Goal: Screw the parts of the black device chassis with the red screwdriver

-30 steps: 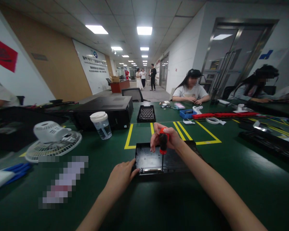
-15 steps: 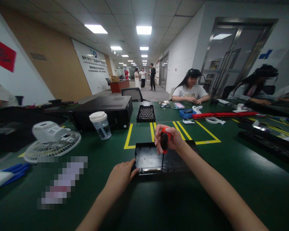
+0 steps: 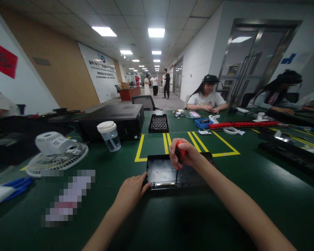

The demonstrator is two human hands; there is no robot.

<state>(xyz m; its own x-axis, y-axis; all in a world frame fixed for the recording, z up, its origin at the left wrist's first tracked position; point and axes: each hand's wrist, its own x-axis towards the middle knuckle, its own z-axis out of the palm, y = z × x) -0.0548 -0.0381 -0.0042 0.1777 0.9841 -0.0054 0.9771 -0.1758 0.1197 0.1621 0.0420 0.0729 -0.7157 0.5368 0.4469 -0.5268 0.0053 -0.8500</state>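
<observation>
A shallow black plastic housing [image 3: 161,172] lies open on the green table in front of me. My right hand [image 3: 186,154] is wrapped round the red and black handle of a screwdriver [image 3: 179,153]. The screwdriver stands upright with its shaft down at the housing's near edge. My left hand [image 3: 132,190] rests at the housing's near left corner, fingertips touching its rim, holding nothing.
A black tray of small parts [image 3: 159,123] sits beyond yellow floor-tape lines [image 3: 141,148]. A lidded cup [image 3: 110,136], a white fan [image 3: 56,153] and a black case [image 3: 115,120] stand left. Other people sit across the table at right, with a blue bin [image 3: 202,122] and red strips [image 3: 240,124].
My right hand has closed more tightly over the screwdriver handle and turned slightly. The left hand and the housing have stayed put.
</observation>
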